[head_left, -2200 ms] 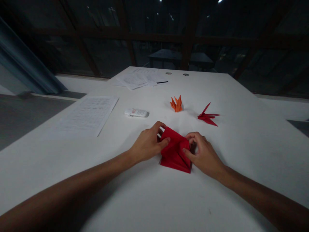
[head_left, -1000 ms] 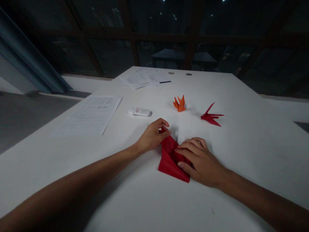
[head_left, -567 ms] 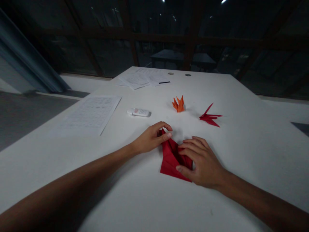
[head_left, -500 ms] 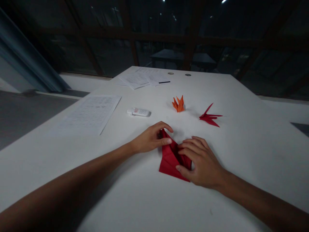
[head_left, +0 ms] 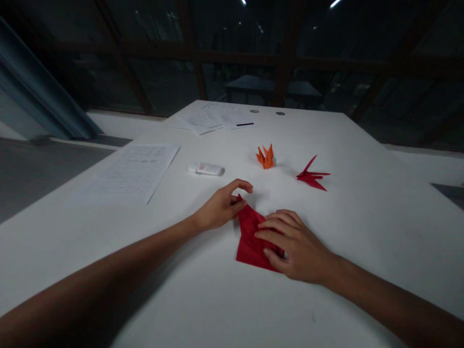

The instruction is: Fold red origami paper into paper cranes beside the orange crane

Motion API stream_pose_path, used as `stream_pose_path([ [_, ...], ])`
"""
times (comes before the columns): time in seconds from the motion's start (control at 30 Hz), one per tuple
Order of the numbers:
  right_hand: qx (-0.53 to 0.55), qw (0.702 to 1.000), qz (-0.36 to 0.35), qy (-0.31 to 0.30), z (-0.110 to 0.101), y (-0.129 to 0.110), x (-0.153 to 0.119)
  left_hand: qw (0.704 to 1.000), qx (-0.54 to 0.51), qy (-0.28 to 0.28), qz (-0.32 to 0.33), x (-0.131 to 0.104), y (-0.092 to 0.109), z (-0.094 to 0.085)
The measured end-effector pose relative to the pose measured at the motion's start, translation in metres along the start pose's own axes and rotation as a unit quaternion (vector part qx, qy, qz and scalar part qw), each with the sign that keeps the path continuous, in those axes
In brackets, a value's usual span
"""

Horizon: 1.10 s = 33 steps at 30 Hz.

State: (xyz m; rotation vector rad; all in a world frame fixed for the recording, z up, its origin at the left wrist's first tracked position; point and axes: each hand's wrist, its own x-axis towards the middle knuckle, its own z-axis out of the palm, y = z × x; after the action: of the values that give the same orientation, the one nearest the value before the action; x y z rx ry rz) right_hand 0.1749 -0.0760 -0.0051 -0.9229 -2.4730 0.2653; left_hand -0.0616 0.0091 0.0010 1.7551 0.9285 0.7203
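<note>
Some red ppr [head_left: 249,245] under hands [head_left: 299,246]

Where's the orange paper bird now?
In the head view, the orange paper bird stands on the table, just left of the dark-red folded one.

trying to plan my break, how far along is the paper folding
Two pieces look done: the orange folded piece and the spiky red piece, both out of the hands. The red paper is being worked, left hand at its upper corner, right hand over its side. It looks broad and lacks their narrow points, so shaping probably remains.
</note>
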Motion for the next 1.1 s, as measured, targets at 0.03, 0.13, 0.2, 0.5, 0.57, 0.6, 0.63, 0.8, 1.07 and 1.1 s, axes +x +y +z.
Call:
stream_pose_path([
  [0.03,-0.001,1.000,-0.002,0.000,0.000,0.000,0.000,1.000,0.001,0.025,0.005,0.000,0.000,0.001],
  [0.13,-0.001,1.000,-0.004,-0.005,0.000,0.000,-0.001,0.996,0.012,0.086,0.014,0.001,-0.001,0.003],
  [0.2,0.002,1.000,-0.001,-0.009,0.000,0.000,-0.001,0.993,0.017,0.114,0.011,0.002,-0.003,0.002],
  [0.5,0.051,0.997,0.055,-0.003,-0.002,-0.003,0.001,0.952,0.232,0.101,0.174,-0.008,0.005,0.002],
  [0.57,0.056,0.996,0.074,0.011,-0.002,-0.002,0.002,0.929,0.303,0.010,0.214,-0.012,0.009,0.007],
  [0.6,0.055,0.995,0.086,0.021,-0.002,-0.001,0.002,0.917,0.331,-0.023,0.224,-0.014,0.010,0.010],
  [0.63,0.051,0.993,0.102,0.033,-0.002,0.000,0.003,0.906,0.354,-0.051,0.226,-0.015,0.010,0.013],
  [0.8,-0.004,0.981,0.185,0.066,0.001,0.006,0.003,0.895,0.386,-0.087,0.207,-0.017,0.009,0.019],
  [1.07,-0.008,0.987,0.155,0.048,0.001,0.006,0.001,0.902,0.380,-0.080,0.190,-0.017,0.009,0.020],
  [1.1,-0.008,0.986,0.157,0.050,0.002,0.006,0.001,0.901,0.382,-0.081,0.190,-0.016,0.009,0.019],
])
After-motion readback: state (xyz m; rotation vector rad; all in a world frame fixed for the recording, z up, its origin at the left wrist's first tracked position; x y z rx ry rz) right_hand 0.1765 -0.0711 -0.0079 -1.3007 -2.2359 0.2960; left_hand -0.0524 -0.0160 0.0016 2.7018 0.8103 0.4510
